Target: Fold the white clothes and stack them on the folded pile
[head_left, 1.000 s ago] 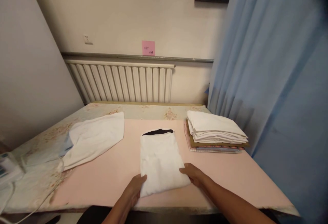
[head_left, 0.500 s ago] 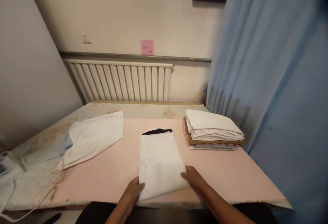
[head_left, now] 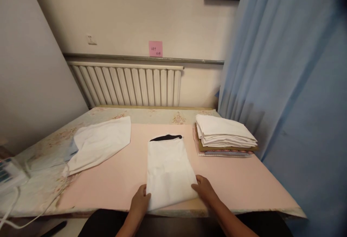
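In front of me a folded white cloth (head_left: 169, 173) lies on the pink sheet (head_left: 108, 186), its near edge close to the table's front. A black patch (head_left: 166, 137) shows at its far end. My left hand (head_left: 141, 199) pinches the near left edge, thumb on top and fingers beneath. My right hand (head_left: 203, 190) grips the near right edge in the same way. To the right stands a stack of folded cloths (head_left: 226, 132), white on top with brown and patterned ones below. Another white cloth (head_left: 101, 143) is spread loosely at the left.
A floral cover (head_left: 162, 117) shows round the pink sheet. A white device (head_left: 12, 175) with a cable sits at the left edge. A blue curtain (head_left: 271, 67) hangs along the right side. Behind the table are a radiator (head_left: 130, 85) and the wall.
Both hands keep their hold on the folded cloth's near edges. The view has shifted very slightly; the cloth, the stack and the loose cloth stay in place.
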Motion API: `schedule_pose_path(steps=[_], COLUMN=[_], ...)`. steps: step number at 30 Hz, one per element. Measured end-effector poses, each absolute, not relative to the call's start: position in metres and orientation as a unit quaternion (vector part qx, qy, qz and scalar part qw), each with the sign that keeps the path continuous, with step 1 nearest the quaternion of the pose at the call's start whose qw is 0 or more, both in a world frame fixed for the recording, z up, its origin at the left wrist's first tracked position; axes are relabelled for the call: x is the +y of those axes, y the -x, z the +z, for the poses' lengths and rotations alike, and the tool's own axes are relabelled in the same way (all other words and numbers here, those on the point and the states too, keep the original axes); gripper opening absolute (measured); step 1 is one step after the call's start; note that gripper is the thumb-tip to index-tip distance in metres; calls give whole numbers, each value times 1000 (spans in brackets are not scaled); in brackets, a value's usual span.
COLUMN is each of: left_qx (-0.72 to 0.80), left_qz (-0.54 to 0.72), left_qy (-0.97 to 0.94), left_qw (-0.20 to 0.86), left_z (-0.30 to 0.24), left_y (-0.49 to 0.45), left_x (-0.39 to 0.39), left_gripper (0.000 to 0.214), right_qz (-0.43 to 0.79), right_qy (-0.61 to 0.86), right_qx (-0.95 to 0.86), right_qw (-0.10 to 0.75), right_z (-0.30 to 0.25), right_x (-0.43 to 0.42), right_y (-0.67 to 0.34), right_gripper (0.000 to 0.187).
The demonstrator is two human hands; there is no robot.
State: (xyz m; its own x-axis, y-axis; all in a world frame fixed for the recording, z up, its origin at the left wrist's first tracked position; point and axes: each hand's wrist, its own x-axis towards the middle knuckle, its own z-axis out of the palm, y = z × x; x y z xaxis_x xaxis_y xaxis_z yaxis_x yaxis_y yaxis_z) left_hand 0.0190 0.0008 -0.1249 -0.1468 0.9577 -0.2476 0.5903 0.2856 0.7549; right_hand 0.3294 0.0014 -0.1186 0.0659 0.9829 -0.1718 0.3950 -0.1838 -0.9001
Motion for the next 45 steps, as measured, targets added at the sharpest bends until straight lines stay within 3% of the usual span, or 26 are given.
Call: schedule_pose_path(steps=[2,6,10,15,17,20,28,45], left_qx=[716,616,514,475,480,496,525,543], left_qz=[277,357,350,284,263,235,162,165], left_qy=[-569,-700,-782,-830,-834,-833,-831,-823], left_qw=[295,54,-29,-66,-73,-76,-86,-43], left_z=[-122,-115,-116,-134,-141,-149,-151,-144], left_y=[-21,-43,-82,-115,-120,-121,-109,-57], left_x=[-4,-13,-11,5,12,19,13,40], left_gripper=[46,46,47,48,48,49,57,54], right_qz=[415,392,319,2,-48,-62,-34,-32], right_qy=[646,666,705,554,480,438,491,510], right_qx=[-539,-537,-537,-730,-788,-832,-839,-825], right_qw=[346,337,335,400,383,335,232,243], right_z=[-121,-124,-123,-119,-119,-125,-149,-144], right_x=[2,3,-2,-4,2,13,21,22], right_y=[-329,-330,-332,-310,-295,-279,-282,-281], right_gripper=[28,37,43,44,44,46,53,53])
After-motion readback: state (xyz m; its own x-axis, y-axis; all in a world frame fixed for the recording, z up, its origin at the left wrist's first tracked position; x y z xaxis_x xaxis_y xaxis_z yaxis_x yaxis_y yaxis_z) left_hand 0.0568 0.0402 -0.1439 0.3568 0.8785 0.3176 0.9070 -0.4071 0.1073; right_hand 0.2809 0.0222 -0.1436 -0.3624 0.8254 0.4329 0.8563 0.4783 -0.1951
